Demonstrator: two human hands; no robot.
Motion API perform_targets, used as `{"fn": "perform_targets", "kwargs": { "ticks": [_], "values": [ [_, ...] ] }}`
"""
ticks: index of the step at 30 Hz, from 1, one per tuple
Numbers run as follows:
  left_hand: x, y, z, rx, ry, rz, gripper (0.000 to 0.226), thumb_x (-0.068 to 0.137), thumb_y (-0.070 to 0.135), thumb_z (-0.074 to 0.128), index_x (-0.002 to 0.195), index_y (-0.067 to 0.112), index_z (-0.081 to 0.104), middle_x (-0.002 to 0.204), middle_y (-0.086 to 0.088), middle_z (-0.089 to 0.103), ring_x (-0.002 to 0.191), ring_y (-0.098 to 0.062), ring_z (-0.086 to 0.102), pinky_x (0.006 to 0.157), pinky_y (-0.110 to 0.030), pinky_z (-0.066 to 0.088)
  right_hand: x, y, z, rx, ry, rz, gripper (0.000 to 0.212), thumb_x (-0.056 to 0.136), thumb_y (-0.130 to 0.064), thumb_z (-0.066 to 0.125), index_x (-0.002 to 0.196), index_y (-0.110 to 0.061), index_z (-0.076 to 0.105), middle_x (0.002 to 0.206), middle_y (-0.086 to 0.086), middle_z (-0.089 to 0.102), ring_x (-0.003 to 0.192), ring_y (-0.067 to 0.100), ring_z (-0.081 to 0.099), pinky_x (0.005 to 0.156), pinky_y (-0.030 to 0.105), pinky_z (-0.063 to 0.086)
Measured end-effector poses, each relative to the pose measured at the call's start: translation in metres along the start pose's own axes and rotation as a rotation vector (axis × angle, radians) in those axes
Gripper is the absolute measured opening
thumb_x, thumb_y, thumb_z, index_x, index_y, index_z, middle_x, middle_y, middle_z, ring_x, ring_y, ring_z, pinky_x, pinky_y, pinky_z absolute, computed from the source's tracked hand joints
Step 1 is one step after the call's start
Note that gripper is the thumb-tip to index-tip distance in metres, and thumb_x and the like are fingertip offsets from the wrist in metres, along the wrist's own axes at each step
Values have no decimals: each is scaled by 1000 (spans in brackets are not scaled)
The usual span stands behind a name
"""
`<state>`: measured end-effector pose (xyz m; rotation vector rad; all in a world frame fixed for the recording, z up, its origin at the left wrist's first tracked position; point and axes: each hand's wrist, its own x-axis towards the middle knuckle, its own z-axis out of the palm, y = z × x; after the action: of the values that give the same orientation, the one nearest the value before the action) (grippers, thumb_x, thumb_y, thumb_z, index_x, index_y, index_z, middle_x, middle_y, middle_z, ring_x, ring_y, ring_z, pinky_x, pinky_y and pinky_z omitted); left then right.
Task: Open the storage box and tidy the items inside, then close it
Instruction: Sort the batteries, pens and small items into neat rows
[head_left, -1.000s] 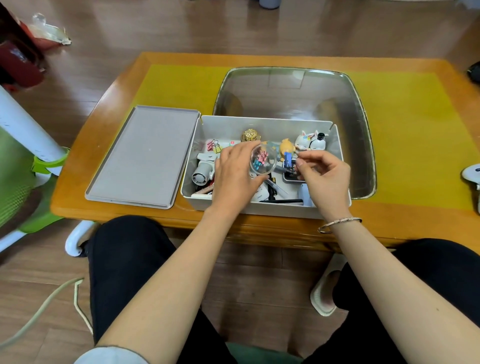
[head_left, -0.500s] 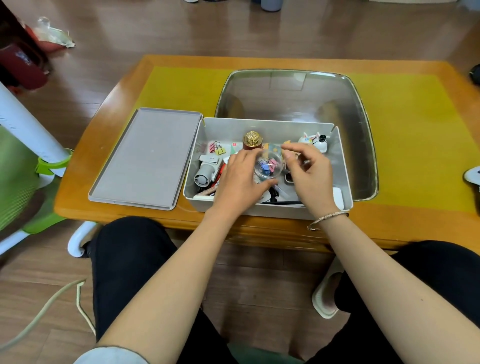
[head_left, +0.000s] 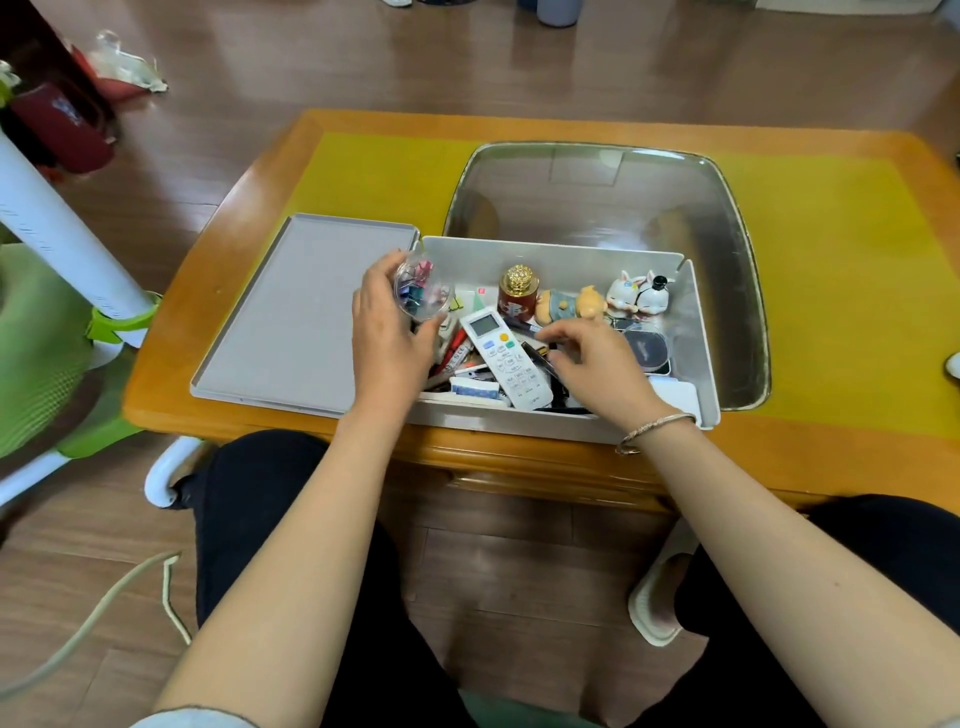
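Observation:
The grey storage box (head_left: 698, 332) stands open on the wooden table, its lid (head_left: 296, 312) lying flat beside it on the left. My left hand (head_left: 387, 325) grips a clear round tub of coloured binder clips (head_left: 421, 291) over the box's left end. My right hand (head_left: 597, 364) hovers low over the box's middle with fingers loosely curled, holding nothing that I can see. Inside lie a white remote control (head_left: 506, 358), a red bottle with a gold cap (head_left: 518, 291), a lying pig figurine (head_left: 571, 306), two small white figurines (head_left: 641, 293), pens and a dark oval case (head_left: 647, 351).
A shiny metal tray (head_left: 597, 192) sits behind the box on the yellow table mat (head_left: 841, 260). A green and white chair (head_left: 47, 322) stands at the left. My knees are under the table's front edge. A white cable (head_left: 104, 613) lies on the floor.
My left hand has carried the clip tub from the box's middle to its left end. The remote control is now uncovered. My right hand has moved a little nearer and lower.

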<state>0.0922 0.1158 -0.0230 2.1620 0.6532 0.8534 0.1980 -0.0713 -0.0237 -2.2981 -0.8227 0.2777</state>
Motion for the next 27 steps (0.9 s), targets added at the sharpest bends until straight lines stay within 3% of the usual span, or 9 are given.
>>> {"fn": "perform_targets", "kwargs": {
  "ticks": [3,6,9,13,15,19,22,25,27],
  "values": [
    [1,5,-1,-150,-30,-117,53,77,34,78,114,18,43,105,6,58,89,13,57,67,-2,43,8,-11,8,-186,-157,-40,50,83,-46,64,126,-24,54,124,-1,60,114,22,51,96,44,42],
    [1,4,-2,-92,-46,-115,58,82,47,69,124,16,43,113,2,60,90,3,57,66,3,39,15,-16,20,-361,-255,7,75,72,-59,68,134,-24,42,126,1,59,115,25,53,91,42,40],
    [3,2,-6,-122,-46,-109,66,84,43,68,137,20,36,126,1,57,103,-3,54,71,4,39,19,-12,22,-326,-287,33,67,71,-43,74,128,-19,47,117,5,62,106,26,57,82,38,44],
    [5,2,-9,-200,-25,-91,66,73,27,82,119,25,35,114,7,52,103,-11,58,73,-3,45,16,-5,12,-196,-268,-15,23,70,-16,73,90,-16,62,77,-5,55,78,19,53,57,22,39],
    [6,2,-9,-253,-14,-111,68,71,23,82,114,26,30,108,12,49,103,-11,58,73,-5,46,12,1,2,-103,-251,-36,17,74,-9,70,88,-16,65,76,-3,61,74,17,55,58,22,41],
    [7,4,-9,-269,-53,-58,72,73,17,80,124,33,33,125,5,47,113,-5,50,84,-3,42,5,9,-29,-61,-360,-36,23,78,-12,72,98,-22,68,94,-7,68,83,8,63,71,22,52],
    [9,6,-10,-410,-43,-154,63,73,16,81,120,29,41,126,3,48,110,-3,53,80,-12,50,6,10,-47,-91,-544,16,16,79,-31,72,95,-27,71,91,-10,70,82,4,63,72,21,52],
    [7,6,-10,-634,-87,-274,64,72,12,82,119,30,42,124,5,48,107,-13,58,67,-24,57,14,3,-40,-114,-424,-8,37,84,-50,61,77,-16,74,58,-1,57,50,7,45,47,13,34],
    [5,6,-9,-695,-103,-315,65,70,16,83,118,33,42,125,3,47,109,-18,58,69,-27,57,24,-4,-25,-148,-323,-24,39,90,-44,56,71,-12,70,53,2,53,47,8,44,48,16,34]
  ]
}}
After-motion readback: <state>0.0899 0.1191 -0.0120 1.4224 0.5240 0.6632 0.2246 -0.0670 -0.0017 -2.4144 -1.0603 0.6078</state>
